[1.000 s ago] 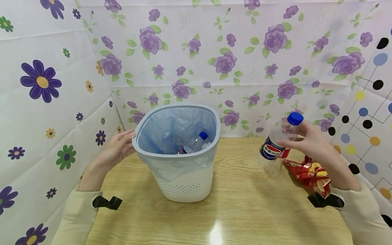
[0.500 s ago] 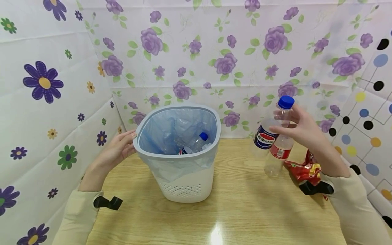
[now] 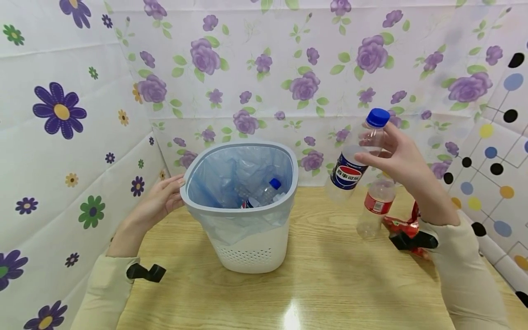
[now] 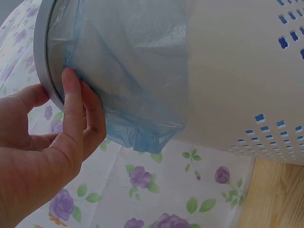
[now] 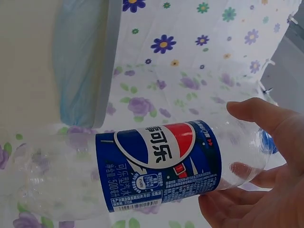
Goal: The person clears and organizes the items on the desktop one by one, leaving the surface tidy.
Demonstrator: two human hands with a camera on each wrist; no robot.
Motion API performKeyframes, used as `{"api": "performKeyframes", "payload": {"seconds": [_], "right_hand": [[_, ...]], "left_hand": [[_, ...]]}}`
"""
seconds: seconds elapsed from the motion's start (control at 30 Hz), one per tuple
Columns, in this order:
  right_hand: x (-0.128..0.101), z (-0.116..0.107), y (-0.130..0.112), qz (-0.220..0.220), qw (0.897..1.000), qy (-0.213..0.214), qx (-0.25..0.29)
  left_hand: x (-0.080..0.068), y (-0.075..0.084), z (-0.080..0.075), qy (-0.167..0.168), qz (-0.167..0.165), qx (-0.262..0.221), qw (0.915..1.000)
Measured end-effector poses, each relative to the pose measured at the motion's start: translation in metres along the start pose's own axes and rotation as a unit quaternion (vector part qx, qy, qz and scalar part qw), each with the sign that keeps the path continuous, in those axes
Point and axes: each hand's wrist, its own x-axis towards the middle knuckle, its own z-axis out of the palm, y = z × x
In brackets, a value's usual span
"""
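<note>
My right hand point(image 3: 400, 153) grips a clear plastic bottle point(image 3: 349, 172) around its shoulder, below the blue cap. The bottle has a blue, red and white cola label, holds no visible drink, and is tilted with its base toward the bin. My left hand point(image 3: 162, 197) holds the left side of the rim of a white trash can point(image 3: 255, 247). In the left wrist view, thumb and fingers point(image 4: 72, 102) meet the grey rim point(image 4: 42, 52) and the folded-over blue bag point(image 4: 133, 85). Inside the can lie clear bottles point(image 3: 270, 192), one with a blue cap.
Behind my right hand, another clear bottle point(image 3: 377, 206) with a red label stands on the wooden table point(image 3: 321, 275). A red snack packet point(image 3: 402, 225) lies beside it, partly hidden by my right wrist. Patterned cloth walls point(image 3: 247, 91) enclose the table at the back and sides.
My right hand has lifted the cola bottle and carried it up and left, toward the trash can, uncovering the red-labelled bottle. My left hand stays at the rim.
</note>
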Motion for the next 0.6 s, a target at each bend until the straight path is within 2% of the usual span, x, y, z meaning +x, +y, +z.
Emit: {"api": "performKeyframes", "payload": {"seconds": [0.27,0.6], "right_hand": [[0.01,0.003,-0.017,-0.038,0.999,0.002,0.037],[0.025,0.002,-0.051,-0.044,0.998,0.006,0.043]], "left_hand": [[0.001,-0.002,-0.001,0.005,0.0,-0.007,1.0],[0.001,-0.004,-0.004,0.001,0.007,-0.021,0.9998]]}}
